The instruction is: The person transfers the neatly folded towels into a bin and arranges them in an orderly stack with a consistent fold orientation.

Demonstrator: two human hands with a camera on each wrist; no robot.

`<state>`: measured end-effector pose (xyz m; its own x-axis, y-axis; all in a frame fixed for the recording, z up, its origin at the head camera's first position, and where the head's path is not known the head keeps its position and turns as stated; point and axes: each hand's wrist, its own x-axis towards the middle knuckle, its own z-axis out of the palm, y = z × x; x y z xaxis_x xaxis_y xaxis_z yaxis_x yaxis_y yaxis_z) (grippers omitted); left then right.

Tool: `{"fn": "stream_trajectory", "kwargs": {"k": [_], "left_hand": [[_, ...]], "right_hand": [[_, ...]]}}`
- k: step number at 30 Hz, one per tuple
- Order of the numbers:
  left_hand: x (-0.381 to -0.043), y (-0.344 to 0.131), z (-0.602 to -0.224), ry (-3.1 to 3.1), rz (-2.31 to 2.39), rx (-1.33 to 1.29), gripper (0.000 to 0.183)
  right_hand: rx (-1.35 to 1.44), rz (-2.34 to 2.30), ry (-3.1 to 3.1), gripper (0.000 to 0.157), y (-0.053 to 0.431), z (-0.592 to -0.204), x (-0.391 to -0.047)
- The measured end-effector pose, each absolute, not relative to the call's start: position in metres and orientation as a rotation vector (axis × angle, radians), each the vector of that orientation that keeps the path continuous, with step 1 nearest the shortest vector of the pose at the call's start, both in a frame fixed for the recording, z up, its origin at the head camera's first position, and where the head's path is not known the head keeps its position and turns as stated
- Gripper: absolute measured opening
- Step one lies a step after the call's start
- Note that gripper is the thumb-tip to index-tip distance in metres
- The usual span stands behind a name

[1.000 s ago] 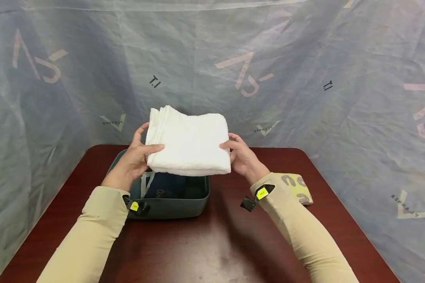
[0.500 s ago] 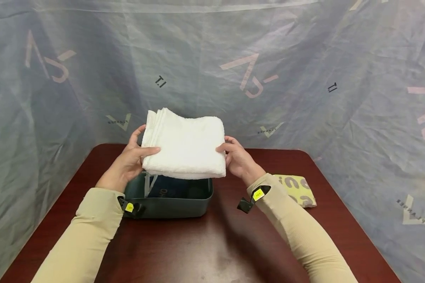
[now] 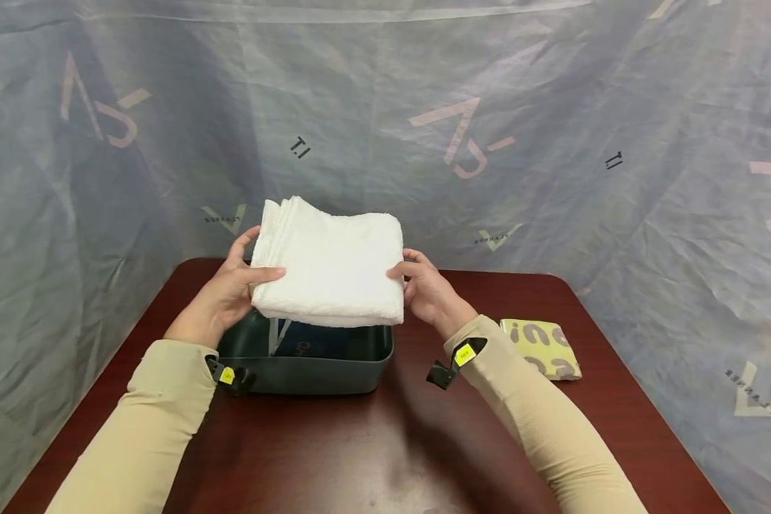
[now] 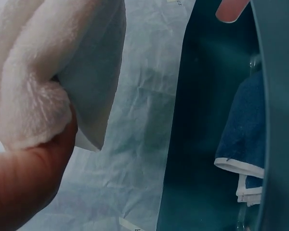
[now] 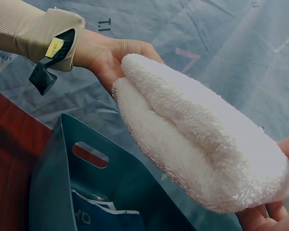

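Observation:
A folded white towel (image 3: 334, 264) hangs in the air, its fluffy folded edge seen close in the right wrist view. My left hand (image 3: 221, 296) pinches its left side, thumb on top and fingers beneath or behind. On the opposite side my right hand (image 3: 432, 293) grips the towel in the same way. Below and behind it stands a dark green bin (image 3: 321, 375), partly hidden by the towel and my left hand. Inside the bin lies a dark blue cloth with white edging (image 4: 243, 125), with pale lettering visible in the right wrist view.
A folded yellow cloth with grey letters (image 3: 546, 346) lies on the right of the reddish-brown table (image 3: 334, 450). Grey printed sheeting (image 3: 360, 107) rises behind the table and at both sides. The bin has a handle slot in its wall.
Both hands have shifted slightly left with the towel, relative to the bin. The head view has turned a little left, so the bin and yellow cloth appear further right. The grip looks the same.

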<state>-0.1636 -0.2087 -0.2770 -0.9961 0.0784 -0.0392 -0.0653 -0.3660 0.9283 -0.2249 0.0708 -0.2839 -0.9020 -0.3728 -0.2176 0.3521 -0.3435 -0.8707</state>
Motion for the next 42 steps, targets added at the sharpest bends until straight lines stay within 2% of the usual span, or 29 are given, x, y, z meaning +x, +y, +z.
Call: {"fn": "stream_trajectory", "kwargs": {"k": [26,34,42], "left_hand": [[-0.162,-0.219,-0.290,1.742,2.420,-0.059,0.090],[-0.163,-0.221,-0.295,1.810,2.362,-0.069,0.091],[-0.163,-0.223,-0.303,1.855,2.305,-0.100,0.093]], "right_hand": [[0.038,-2.226,1.491,0.046,0.064,-0.297,-0.222],[0.047,-2.213,1.498,0.039,0.063,-0.303,-0.223],[0.090,-2.204,1.506,0.040,0.060,-0.314,-0.223]]}}
